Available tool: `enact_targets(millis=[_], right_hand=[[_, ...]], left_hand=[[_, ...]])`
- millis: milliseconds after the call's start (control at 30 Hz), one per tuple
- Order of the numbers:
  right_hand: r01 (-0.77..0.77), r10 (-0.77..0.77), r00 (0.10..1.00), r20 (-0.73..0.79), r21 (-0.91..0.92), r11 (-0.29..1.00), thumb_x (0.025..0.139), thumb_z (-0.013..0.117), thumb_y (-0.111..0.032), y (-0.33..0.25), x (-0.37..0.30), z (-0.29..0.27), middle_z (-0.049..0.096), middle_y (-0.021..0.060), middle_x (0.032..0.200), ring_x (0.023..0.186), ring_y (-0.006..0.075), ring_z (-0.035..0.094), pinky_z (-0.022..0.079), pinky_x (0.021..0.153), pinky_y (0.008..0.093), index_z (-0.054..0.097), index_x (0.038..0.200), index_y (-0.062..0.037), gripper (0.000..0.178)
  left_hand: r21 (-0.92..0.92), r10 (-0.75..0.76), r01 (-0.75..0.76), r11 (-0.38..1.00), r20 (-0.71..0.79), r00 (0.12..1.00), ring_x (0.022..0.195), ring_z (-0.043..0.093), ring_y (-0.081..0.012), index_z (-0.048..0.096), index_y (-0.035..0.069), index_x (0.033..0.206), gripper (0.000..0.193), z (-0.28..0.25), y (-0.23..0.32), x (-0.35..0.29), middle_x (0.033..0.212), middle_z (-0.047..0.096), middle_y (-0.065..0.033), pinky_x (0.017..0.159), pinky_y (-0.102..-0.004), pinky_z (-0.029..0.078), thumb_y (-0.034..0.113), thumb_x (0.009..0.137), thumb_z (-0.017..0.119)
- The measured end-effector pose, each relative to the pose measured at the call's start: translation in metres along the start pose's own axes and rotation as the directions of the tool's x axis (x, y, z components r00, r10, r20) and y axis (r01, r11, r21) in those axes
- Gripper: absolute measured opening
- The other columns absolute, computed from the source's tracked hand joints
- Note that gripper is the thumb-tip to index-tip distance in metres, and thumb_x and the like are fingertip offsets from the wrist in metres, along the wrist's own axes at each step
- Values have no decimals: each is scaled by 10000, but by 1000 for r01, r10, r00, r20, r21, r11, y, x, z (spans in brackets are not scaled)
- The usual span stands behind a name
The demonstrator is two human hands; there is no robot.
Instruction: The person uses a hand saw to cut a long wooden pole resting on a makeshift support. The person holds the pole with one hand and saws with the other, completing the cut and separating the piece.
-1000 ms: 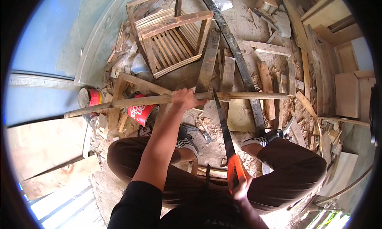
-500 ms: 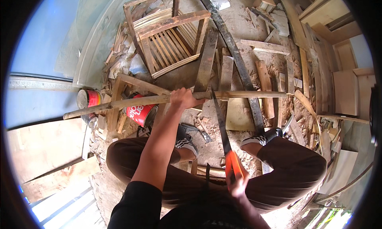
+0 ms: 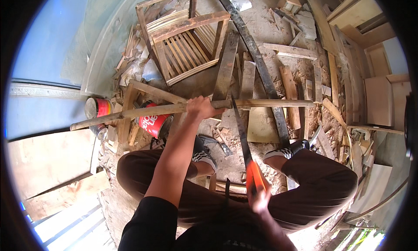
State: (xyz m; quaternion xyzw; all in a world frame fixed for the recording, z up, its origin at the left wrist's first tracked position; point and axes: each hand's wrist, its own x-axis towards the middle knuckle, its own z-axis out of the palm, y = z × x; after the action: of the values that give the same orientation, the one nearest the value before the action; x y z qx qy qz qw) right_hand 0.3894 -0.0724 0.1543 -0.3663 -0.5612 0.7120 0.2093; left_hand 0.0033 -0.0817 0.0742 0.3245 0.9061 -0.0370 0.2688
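Observation:
A long, round wooden pole [image 3: 170, 108] lies crosswise in front of me, its left end nearer than its right. My left hand [image 3: 201, 108] is closed around its middle, pressing from above. Just right of those fingers, the dark blade of a handsaw [image 3: 242, 135] crosses the pole, its tip reaching slightly past the far side. My right hand [image 3: 260, 199] is wrapped around the saw's orange handle, low between my knees. How deep the blade sits in the wood cannot be made out.
Beyond the pole are a slatted wooden frame [image 3: 189, 26] and a long dark beam [image 3: 257, 59]. Red paint cans [image 3: 156, 122] stand at the left. Wood offcuts [image 3: 289, 92] and chips litter the ground. Wooden boxes [image 3: 379, 98] line the right side; my sandalled feet flank the saw.
The saw and my right hand have slid slightly forward, away from me. My left hand stays in place on the pole.

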Motion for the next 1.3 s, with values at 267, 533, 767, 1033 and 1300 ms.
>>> enact_targets(millis=[267, 533, 767, 1033, 1300], right_hand=[[-102, 100, 995, -22, -79, 992, 1065, 487, -589, 8, 39, 25, 531, 0, 825, 600, 62, 456, 353, 496, 257, 508, 1513, 53, 783], [-95, 96, 995, 10, -25, 995, 1049, 518, -622, -1, 44, 17, 530, 84, 1034, 854, 127, 510, 410, 718, 301, 473, 1497, 115, 863], [61, -64, 998, -27, -112, 992, 1001, 508, -737, 14, 17, 18, 536, -40, 739, 599, 32, 454, 352, 505, 243, 503, 1507, 85, 965], [-123, 123, 992, -3, -44, 991, 1021, 553, -632, 15, 56, 24, 626, 76, 1031, 768, 91, 545, 435, 602, 247, 515, 1383, 37, 762], [16, -15, 999, 34, -18, 1000, 1012, 572, -647, -14, -9, -10, 643, 81, 991, 842, 121, 571, 448, 668, 292, 561, 1415, 118, 865]], left_hand=[[-9, 15, -15, 1000, 23, 1000, 1183, 712, -304, 795, 77, 1148, 1066, 6, -7, -3, 1175, 764, -168, 1020, -439, 528, 1003, 666, 579], [-7, 22, -22, 1000, -44, 999, 1182, 708, -306, 788, 75, 1157, 1083, 7, -3, -2, 1186, 755, -174, 1039, -442, 513, 1011, 660, 570], [-17, 12, -11, 1000, 42, 999, 1184, 705, -306, 801, 74, 1130, 1069, 0, -6, -4, 1162, 758, -182, 1047, -441, 512, 1006, 651, 588], [-50, -4, 4, 999, -2, 1000, 1166, 707, -318, 799, 75, 1138, 1070, 7, -6, -3, 1158, 757, -179, 1046, -439, 506, 1005, 650, 591], [-38, -9, 12, 999, 71, 997, 1229, 680, -339, 751, 58, 1241, 1052, -7, -10, -10, 1270, 720, -195, 1060, -455, 501, 945, 684, 644]])
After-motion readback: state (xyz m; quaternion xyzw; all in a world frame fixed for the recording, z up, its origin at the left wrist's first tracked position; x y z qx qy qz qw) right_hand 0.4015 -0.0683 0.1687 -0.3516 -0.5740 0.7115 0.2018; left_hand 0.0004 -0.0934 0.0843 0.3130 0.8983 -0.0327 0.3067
